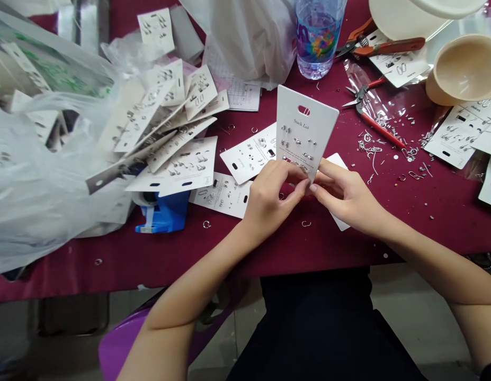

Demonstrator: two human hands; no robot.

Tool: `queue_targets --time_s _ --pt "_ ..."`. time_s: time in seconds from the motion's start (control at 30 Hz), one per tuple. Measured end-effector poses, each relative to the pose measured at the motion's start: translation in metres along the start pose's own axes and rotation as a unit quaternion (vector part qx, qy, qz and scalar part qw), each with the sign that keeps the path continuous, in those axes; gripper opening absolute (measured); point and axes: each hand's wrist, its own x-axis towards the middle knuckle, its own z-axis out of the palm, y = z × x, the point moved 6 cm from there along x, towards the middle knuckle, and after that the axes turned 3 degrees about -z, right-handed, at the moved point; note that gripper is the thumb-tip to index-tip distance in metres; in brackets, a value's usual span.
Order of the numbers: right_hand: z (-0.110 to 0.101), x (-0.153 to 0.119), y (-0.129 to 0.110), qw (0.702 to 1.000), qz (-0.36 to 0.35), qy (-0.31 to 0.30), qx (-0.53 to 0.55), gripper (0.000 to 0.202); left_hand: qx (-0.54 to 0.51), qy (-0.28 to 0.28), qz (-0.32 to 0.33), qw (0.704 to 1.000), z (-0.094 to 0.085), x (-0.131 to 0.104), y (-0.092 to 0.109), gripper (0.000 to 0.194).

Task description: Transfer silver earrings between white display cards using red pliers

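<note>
A white earring card (304, 119) with several small metal earrings stands tilted upright above the table. At its lower edge my left hand (275, 188) is closed, thumb and fingers pinching the card's bottom left. My right hand (344, 193) grips the bottom right corner, its thumb in front and its fingers behind the card. The two thumb tips nearly meet, and whatever small piece may lie between them cannot be made out. Under and behind the hands lie more earring cards, one a flat card (251, 153) to the left and another a partly hidden card (339, 161) to the right.
A pile of earring cards (189, 164) and plastic bags (42, 185) fill the left, beside a blue tape dispenser (169, 214). Behind stands a water bottle (319, 39). Red-handled pliers (382, 127), orange-handled pliers (388, 47), metal scraps and a beige bowl (463, 71) lie right.
</note>
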Motion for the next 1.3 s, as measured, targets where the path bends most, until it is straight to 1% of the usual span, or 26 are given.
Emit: queue_targets --time_s 0.13,0.27,0.4,0.5,0.63,0.77,0.9,0.97,1.07,1.17,1.3 --pt "0.0 0.001 -0.001 0.999 0.004 0.002 0.038 0.048 0.004 0.005 0.004 1.0 0.0 -0.001 0.001 0.005" --pt "-0.001 0.002 -0.003 0.999 0.003 0.01 0.052 0.035 0.002 0.006 0.015 1.0 -0.001 -0.001 0.003 0.014" --pt "-0.001 0.002 -0.001 0.999 0.008 0.01 0.042 0.029 0.03 0.011 0.038 0.999 -0.001 -0.002 0.004 0.013" --pt "-0.003 0.002 0.003 0.999 0.015 0.035 0.029 0.027 0.042 0.017 0.062 0.997 0.002 -0.004 0.005 0.012" --pt "-0.006 0.001 0.008 0.996 0.023 0.082 0.033 0.032 0.048 0.016 0.107 0.993 0.007 -0.007 0.009 0.016" --pt "-0.008 0.002 0.01 0.993 0.035 0.105 0.034 0.036 0.048 0.016 0.123 0.991 0.009 -0.007 0.011 0.018" --pt "-0.01 0.004 0.008 0.989 0.039 0.105 0.092 0.036 0.033 0.018 0.146 0.989 0.007 -0.007 0.016 0.021" --pt "-0.01 0.005 0.008 0.986 0.044 0.1 0.124 0.038 0.041 0.029 0.159 0.986 0.005 -0.007 0.019 0.02" --pt "-0.01 0.006 0.01 0.979 0.065 0.099 0.168 0.044 0.09 0.059 0.172 0.979 0.002 -0.009 0.022 0.011" --pt "-0.011 0.006 0.012 0.968 0.08 0.106 0.213 0.046 0.155 0.089 0.176 0.968 0.001 -0.012 0.023 0.004" --pt "-0.012 0.006 0.014 0.958 0.092 0.104 0.252 0.04 0.19 0.104 0.183 0.959 0.003 -0.014 0.021 0.007"
